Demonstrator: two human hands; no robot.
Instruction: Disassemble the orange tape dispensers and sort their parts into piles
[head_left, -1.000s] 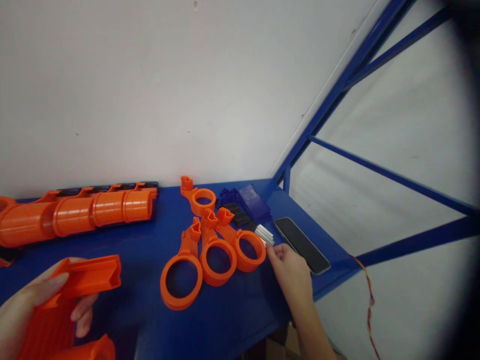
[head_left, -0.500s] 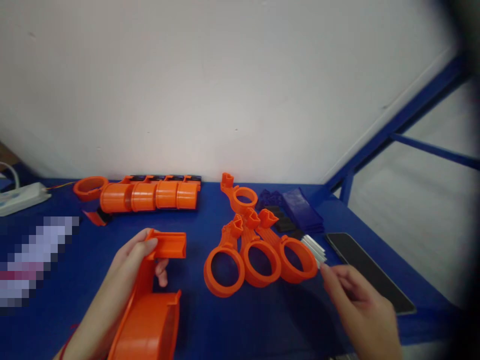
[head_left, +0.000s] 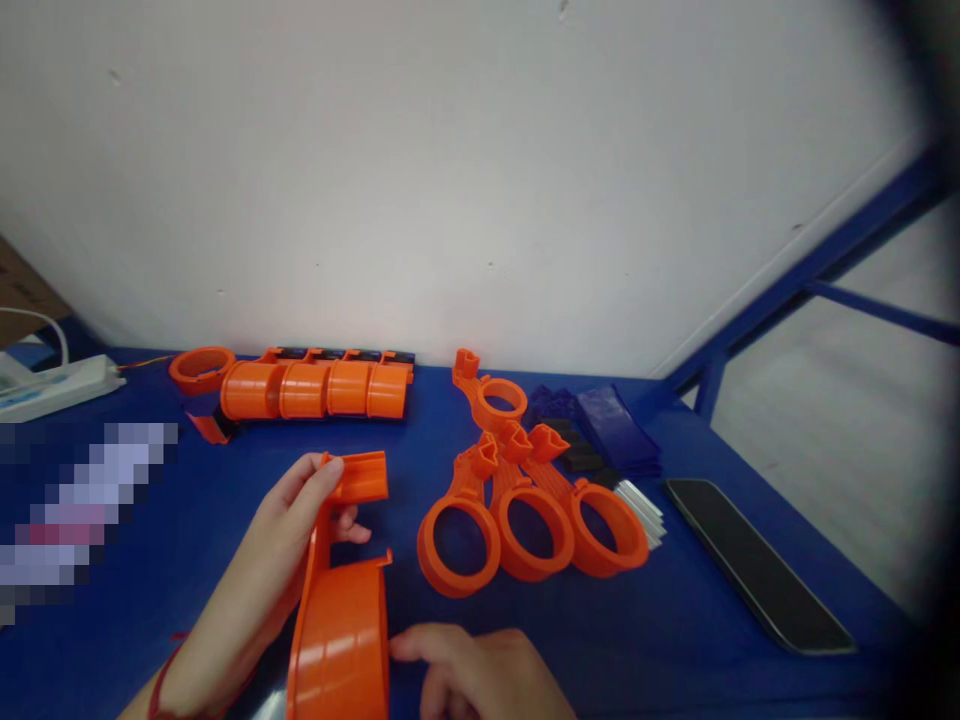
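My left hand point(head_left: 289, 530) is wrapped around the upper arm of an orange plastic tape dispenser point(head_left: 341, 640), its thumb on the channel-shaped end piece. The dispenser's wide round drum hangs below, cut off by the lower edge of the view. My right hand point(head_left: 491, 670) is at the drum's right rim, index fingertip against it and the other fingers curled. Whatever its fingers hold is hidden. Just beyond lie several orange ring-shaped parts with arms point(head_left: 459, 550). Beside them is a fanned stack of silver metal strips point(head_left: 641, 515).
Back left, a row of orange drums point(head_left: 304, 390) stands by an orange ring point(head_left: 201, 370). Dark grips point(head_left: 574, 450) and blue sheets point(head_left: 619, 430) lie back right, with a black phone-like slab point(head_left: 757, 565) nearer. A white power strip point(head_left: 60, 385) sits at far left on the blue table point(head_left: 600, 650).
My right hand has moved left from the silver strips to the dispenser's drum. My left hand and the dispenser have shifted slightly right and up in view, and the camera has turned a little.
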